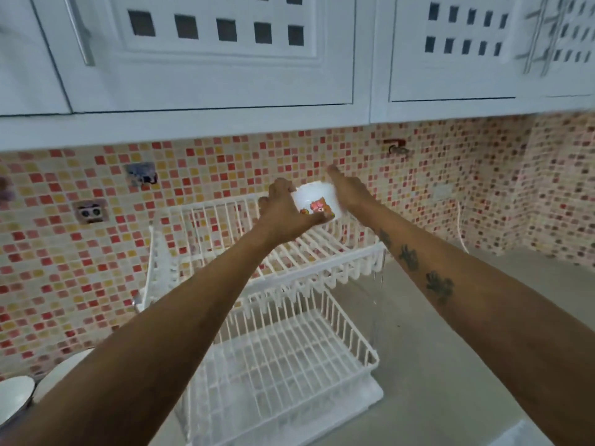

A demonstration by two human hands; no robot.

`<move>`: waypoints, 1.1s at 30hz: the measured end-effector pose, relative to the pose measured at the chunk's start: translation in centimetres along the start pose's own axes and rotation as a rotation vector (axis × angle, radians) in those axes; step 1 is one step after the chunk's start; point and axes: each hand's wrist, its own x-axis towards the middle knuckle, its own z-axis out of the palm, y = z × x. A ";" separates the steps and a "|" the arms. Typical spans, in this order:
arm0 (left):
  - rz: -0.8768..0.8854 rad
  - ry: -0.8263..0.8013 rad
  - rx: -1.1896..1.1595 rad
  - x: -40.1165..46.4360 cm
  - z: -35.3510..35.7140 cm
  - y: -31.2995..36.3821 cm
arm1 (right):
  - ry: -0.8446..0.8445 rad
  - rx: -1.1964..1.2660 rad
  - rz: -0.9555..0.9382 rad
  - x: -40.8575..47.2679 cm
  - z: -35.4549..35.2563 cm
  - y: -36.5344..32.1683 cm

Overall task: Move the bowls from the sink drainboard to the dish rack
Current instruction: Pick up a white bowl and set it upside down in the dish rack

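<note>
A small white bowl [317, 201] with a pink cartoon print is held above the upper tier of the white two-tier wire dish rack [325, 262]. My left hand [283, 214] grips its left side and underside. My right hand [349, 188] rests flat against its right side, fingers stretched toward the wall. Both arms reach forward over the rack. The lower tier [289, 365] holds nothing. Another white bowl [16, 394] and a pale dish [61, 368] show at the bottom left, partly hidden by my left arm.
The rack stands on a grey counter [450, 349] against a mosaic-tiled wall with wall sockets [91, 212]. White upper cabinets [225, 59] hang low overhead. A white cord [462, 226] runs down the wall to the right.
</note>
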 end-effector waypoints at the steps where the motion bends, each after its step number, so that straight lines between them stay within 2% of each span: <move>1: 0.015 -0.009 0.075 0.3 0.7 -0.4 | -0.056 -0.078 0.000 0.4 0.3 0.4; 4: 0.074 -0.076 0.224 0.3 2.3 -1.0 | -0.157 -0.298 -0.038 0.7 1.6 1.3; 12: 0.125 -0.171 0.437 -0.1 3.4 -1.3 | -0.158 -0.436 -0.015 3.1 3.8 4.5; 19: 0.110 -0.220 0.468 -0.4 3.7 -1.7 | -0.135 -0.592 -0.047 3.4 4.6 5.2; 23: 0.047 -0.220 0.363 -0.6 3.3 -1.6 | -0.070 -0.623 -0.120 3.1 4.5 5.2; 26: -0.044 -0.155 0.228 -0.6 1.3 -1.9 | 0.063 -0.548 -0.276 2.1 3.8 4.3; 29: -0.111 -0.008 0.059 -1.3 -2.5 -3.4 | 0.177 -0.359 -0.448 0.2 4.3 2.2; 33: -0.173 0.233 -0.076 -3.9 -9.7 -6.0 | 0.099 -0.040 -0.631 -4.0 9.0 -2.7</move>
